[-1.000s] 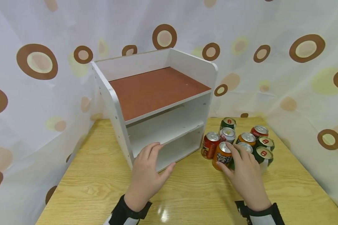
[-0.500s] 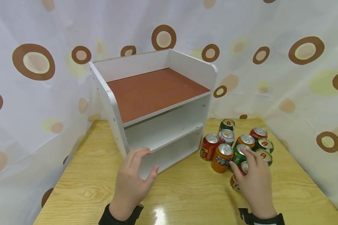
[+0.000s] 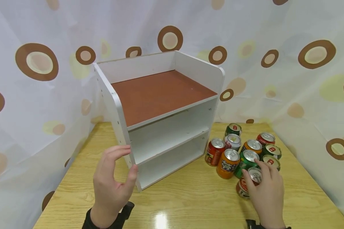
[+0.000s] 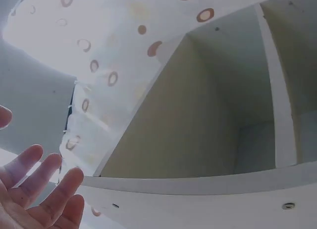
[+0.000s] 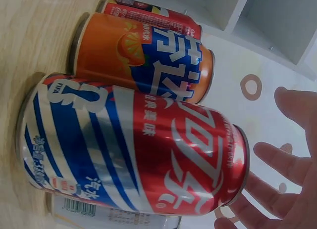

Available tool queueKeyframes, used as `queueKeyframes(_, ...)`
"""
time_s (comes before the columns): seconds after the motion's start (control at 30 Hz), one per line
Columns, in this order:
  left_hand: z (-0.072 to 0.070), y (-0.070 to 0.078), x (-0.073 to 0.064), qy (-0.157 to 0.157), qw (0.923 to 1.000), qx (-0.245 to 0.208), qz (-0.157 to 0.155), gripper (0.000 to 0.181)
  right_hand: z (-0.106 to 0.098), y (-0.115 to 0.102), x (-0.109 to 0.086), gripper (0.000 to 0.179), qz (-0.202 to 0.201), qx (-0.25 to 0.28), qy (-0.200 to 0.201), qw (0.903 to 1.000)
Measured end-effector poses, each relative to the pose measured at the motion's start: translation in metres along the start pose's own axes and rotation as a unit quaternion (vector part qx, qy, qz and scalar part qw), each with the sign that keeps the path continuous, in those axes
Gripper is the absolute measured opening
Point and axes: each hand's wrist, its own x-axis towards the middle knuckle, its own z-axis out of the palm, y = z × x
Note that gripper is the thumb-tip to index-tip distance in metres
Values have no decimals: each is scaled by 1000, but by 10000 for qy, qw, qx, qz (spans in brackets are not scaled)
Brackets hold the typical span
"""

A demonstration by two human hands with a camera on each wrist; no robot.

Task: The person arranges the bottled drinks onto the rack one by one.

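Observation:
My right hand [image 3: 267, 192] hovers at the top of a red cola can [image 3: 242, 188], its thumb and fingers loosely bent around the lid. In the right wrist view the fingertips [image 5: 277, 160] show beside the lid end, and the can's label is red, white and blue. Beyond that can stand an orange soda can [image 3: 226, 168], a green can [image 3: 242, 164] and a red can [image 3: 213, 155]. My left hand [image 3: 110, 187] is raised in front of the left side of a white shelf unit [image 3: 172, 149], thumb and fingers spread apart with nothing between them.
Several more cans, including another orange one [image 3: 252, 145] and a red one [image 3: 266, 138], stand grouped at the right. The shelf unit has a brown top board [image 3: 160, 95] and two white compartments. A patterned curtain [image 3: 292, 105] surrounds the wooden table [image 3: 189, 197].
My left hand has moved left and nearer, away from the shelf's front. My right hand has drawn back nearer and to the right, uncovering the green can and the red cola can.

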Motion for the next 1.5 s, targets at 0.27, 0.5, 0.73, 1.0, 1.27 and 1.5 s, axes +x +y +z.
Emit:
queueKeyframes(0.27, 1, -4, 23, 677, 9962, -541, -3, 45, 6, 6, -4, 55, 469, -95, -134, 9988)
queueKeyframes(0.5, 9, -12, 37, 861, 9946, -414, -409, 42, 13, 14, -7, 57, 614, -195, -159, 9978)
queueKeyframes(0.73, 21, -22, 44, 667, 9910, -533, -1030, 55, 14, 17, -8, 62, 987, -333, -578, 9929)
queueKeyframes(1.0, 32, -34, 44, 582, 9814, -788, -1653, 61, 17, 22, -7, 72, 1397, -461, -1124, 9827)
queueKeyframes(1.27, 37, -43, 38, 709, 9776, -1022, -1698, 59, 21, 26, -9, 80, 1366, -562, -1350, 9798)
queueKeyframes(1.5, 35, -48, 34, 769, 9768, -1129, -1648, 53, 24, 26, -9, 80, 1251, -526, -1226, 9831)
